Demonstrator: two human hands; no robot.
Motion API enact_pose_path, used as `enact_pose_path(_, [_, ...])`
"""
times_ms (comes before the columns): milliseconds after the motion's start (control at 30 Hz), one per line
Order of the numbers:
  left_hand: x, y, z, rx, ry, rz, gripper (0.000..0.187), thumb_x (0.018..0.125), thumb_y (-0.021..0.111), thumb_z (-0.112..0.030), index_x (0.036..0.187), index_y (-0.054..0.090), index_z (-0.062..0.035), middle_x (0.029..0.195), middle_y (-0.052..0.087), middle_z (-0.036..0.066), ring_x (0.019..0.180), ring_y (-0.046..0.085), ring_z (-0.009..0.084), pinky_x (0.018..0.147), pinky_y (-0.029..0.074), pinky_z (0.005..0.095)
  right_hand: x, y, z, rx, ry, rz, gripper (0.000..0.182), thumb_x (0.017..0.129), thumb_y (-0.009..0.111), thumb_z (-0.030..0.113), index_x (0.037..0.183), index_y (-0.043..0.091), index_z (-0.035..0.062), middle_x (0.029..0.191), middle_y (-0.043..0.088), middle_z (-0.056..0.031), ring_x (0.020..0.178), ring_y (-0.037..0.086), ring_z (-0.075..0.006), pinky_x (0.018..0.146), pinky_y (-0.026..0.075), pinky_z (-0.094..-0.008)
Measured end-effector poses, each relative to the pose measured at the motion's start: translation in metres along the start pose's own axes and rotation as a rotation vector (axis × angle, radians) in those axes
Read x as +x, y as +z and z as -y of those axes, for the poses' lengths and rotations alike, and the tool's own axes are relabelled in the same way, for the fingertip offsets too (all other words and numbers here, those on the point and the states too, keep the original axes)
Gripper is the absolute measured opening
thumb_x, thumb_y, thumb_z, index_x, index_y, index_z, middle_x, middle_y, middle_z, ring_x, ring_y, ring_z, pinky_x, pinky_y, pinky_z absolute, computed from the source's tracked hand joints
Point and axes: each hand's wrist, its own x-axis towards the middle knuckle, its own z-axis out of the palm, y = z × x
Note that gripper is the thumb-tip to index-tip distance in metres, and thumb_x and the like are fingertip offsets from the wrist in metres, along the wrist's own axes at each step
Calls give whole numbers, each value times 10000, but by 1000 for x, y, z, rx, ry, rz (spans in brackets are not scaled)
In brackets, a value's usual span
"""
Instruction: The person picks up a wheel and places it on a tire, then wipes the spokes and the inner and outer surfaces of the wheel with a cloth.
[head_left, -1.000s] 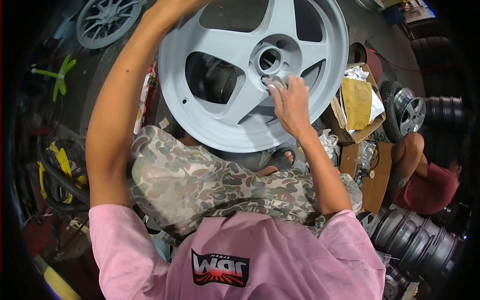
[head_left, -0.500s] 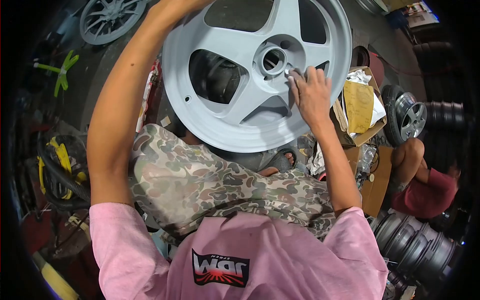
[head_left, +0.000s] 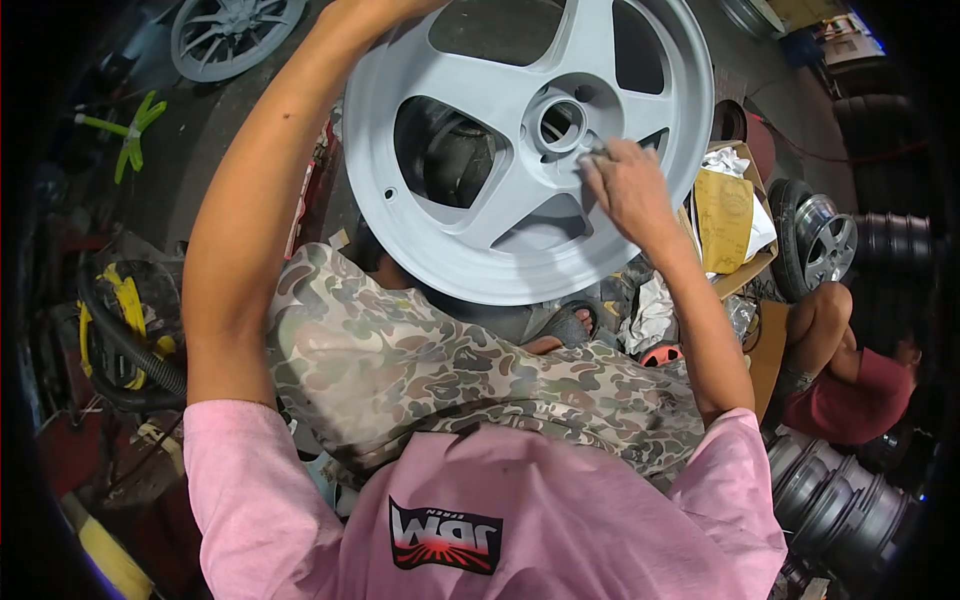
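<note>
A pale grey five-spoke wheel rim (head_left: 480, 210) stands before my legs, tilted with its face toward me. At the top edge of the view, my left hand (head_left: 405, 6) is by the rim's upper left edge; its fingers are out of sight. My right hand (head_left: 632, 190) is at the rim's centre, just below and right of the round hub opening (head_left: 562, 125). Its fingers are bent together with the tips against the hub's recessed face. They are slightly blurred, and whatever they pinch is too small to make out.
On the right stands a cardboard box (head_left: 765, 262) with yellow sandpaper-like sheets (head_left: 722, 225) and crumpled paper. Beyond it are a tyred wheel (head_left: 800, 245), a crouching person in a red shirt (head_left: 850, 395) and stacked rims (head_left: 840, 500). A hose (head_left: 125, 360) lies left; another grey rim (head_left: 225, 40) lies upper left.
My right-hand fingers have curled more and stay near the same part of the hub. The whole scene has shifted slightly right in the view. My left arm keeps its pose along the rim.
</note>
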Motion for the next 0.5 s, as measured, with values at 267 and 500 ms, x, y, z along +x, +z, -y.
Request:
enact_pose_path(267, [-3,5,6,9,9,-28,366,910,648,-299,1126,693,-6,1043,661,249,1045,631,433,916,497,505,-10,23,46,198,103,-132,258,1004,599,250,1005,767,54,993,568,-80,959,530,-275,785,369,-443])
enact_pose_path(500, [-1,-4,-4,-31,-17,25,368,911,651,-295,1142,694,-11,1063,664,247,1058,634,429,924,500,507,1,9,31,111,40,54,295,1020,579,277,964,766,56,1032,584,-87,977,535,-286,799,379,-454])
